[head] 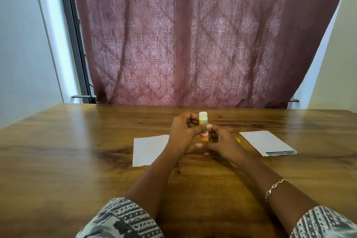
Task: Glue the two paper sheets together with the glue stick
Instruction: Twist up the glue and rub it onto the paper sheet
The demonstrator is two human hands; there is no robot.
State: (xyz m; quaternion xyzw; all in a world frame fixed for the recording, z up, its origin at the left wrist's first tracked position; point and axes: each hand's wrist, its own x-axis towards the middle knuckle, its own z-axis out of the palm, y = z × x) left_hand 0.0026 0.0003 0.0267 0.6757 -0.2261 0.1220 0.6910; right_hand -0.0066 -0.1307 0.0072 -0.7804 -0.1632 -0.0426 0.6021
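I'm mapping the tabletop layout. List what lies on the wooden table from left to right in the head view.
White paper sheet on the left → left hand → yellow glue stick with its white tip up → right hand → small yellow cap → white paper sheet with a dark printed strip.

Two paper sheets lie on the counter [77,160]: the left sheet [148,149] and the right sheet [264,142], one to either side of the glue stick [203,125]. There is one glue stick, held upright. One small yellow piece [238,139] (perhaps its cap, mostly hidden) shows just right of the stick. Two hands meet at the stick: the left hand [183,133] and the right hand [222,144]. One bracelet [274,188] circles the right wrist.
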